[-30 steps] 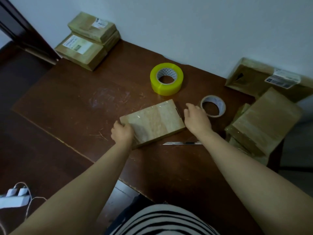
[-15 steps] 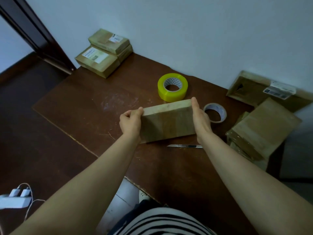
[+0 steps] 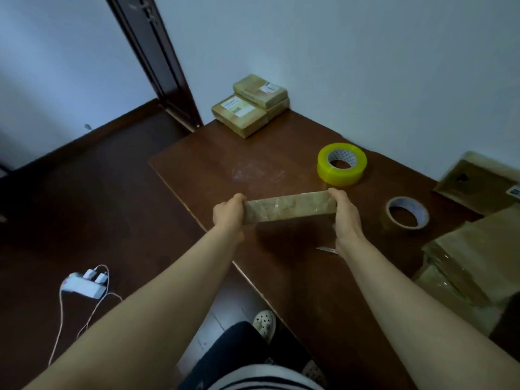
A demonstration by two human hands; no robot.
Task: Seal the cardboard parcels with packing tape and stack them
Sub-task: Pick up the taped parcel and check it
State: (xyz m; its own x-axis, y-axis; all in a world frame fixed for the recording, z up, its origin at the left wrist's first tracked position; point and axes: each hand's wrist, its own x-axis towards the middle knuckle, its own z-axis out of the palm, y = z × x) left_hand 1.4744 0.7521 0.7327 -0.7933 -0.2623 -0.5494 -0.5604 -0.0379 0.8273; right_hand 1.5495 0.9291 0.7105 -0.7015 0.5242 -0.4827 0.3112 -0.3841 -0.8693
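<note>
On a dark brown wooden table (image 3: 281,277), a stack of labelled cardboard parcels (image 3: 250,105) sits at upper centre; mid-frame, a flat tape-wrapped cardboard parcel (image 3: 289,206) is held edge-on above the tabletop, the left hand (image 3: 229,213) and right hand (image 3: 344,212) each curled round one end. Landing it level, edges squared on the stack, looks soundest.

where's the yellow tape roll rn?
Head view, right of centre: the yellow tape roll lies flat on the brown table, just beyond the right hand gripping the parcel, with the smaller tape roll nearer and to its right.
</note>
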